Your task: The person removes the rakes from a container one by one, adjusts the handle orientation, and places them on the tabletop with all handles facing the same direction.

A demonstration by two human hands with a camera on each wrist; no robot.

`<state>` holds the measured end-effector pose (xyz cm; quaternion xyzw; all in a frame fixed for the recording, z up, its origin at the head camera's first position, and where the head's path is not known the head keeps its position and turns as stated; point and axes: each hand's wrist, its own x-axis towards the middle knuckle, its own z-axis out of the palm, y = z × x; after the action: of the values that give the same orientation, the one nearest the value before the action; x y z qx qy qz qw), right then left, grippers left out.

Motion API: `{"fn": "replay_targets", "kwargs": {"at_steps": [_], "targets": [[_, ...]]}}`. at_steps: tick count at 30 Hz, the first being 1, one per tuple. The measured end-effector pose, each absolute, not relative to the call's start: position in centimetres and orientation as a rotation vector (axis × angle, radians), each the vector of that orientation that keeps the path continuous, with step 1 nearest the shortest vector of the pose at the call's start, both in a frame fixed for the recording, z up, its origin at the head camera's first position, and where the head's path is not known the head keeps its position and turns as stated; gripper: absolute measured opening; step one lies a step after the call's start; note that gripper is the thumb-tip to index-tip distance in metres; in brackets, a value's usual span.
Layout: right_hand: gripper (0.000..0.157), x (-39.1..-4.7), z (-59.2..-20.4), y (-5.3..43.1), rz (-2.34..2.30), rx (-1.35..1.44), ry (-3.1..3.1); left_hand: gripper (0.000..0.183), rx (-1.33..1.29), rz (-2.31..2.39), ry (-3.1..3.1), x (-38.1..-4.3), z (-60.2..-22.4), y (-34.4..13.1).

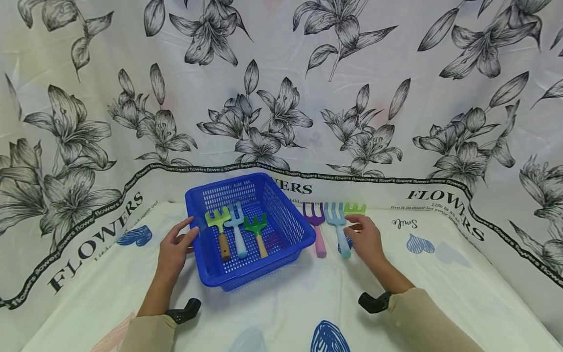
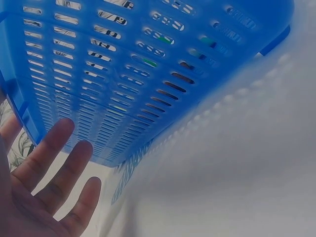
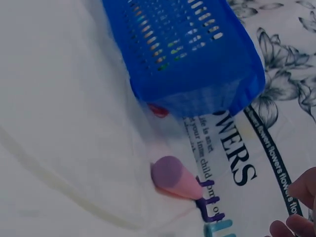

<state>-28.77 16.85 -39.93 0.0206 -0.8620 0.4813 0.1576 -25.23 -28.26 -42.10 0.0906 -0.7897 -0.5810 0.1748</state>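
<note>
The blue rake (image 1: 341, 237) lies on the cloth (image 1: 281, 322) right of the basket (image 1: 283, 220), between the purple rake (image 1: 319, 239) and the partly hidden lime rake (image 1: 354, 209); the right hand (image 1: 366, 237) is at its neck with bent fingers, though I cannot tell whether they grip it or merely sit beside it; the left hand (image 1: 173, 244) is loose, its fingers lying along the basket's left side without clenching; the step in hand seems to be taking up the blue rake; it would go best with a pinch on the handle just below the tines, then a straight lift, since a sideways drag could hook the purple rake; light steadying from the left hand should suffice, as a hard pull might tip the basket and slide the three rakes (image 1: 239, 239) inside.
</note>
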Motion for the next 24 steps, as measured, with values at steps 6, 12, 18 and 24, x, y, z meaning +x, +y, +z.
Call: {"fn": "replay_targets", "kwargs": {"at_steps": [6,12,18,24], "targets": [[0.041,-28.6,-39.0,15.4,1.416,0.121,-2.442,0.059,0.253,-1.66,-2.225,-25.2,-42.0,-28.2],[0.048,-27.8,-38.1,13.8,1.478,0.191,-2.39,0.059,0.261,-1.657,-2.228,-25.2,-42.0,-28.2],[0.05,-27.2,-37.1,12.1,1.504,0.284,-2.33,0.06,0.267,-1.637,-2.243,-25.2,-42.1,-28.3],[0.062,-26.9,-36.8,10.7,1.678,0.352,-2.277,0.059,0.274,-1.636,-2.247,-25.3,-42.3,-28.3]]}}
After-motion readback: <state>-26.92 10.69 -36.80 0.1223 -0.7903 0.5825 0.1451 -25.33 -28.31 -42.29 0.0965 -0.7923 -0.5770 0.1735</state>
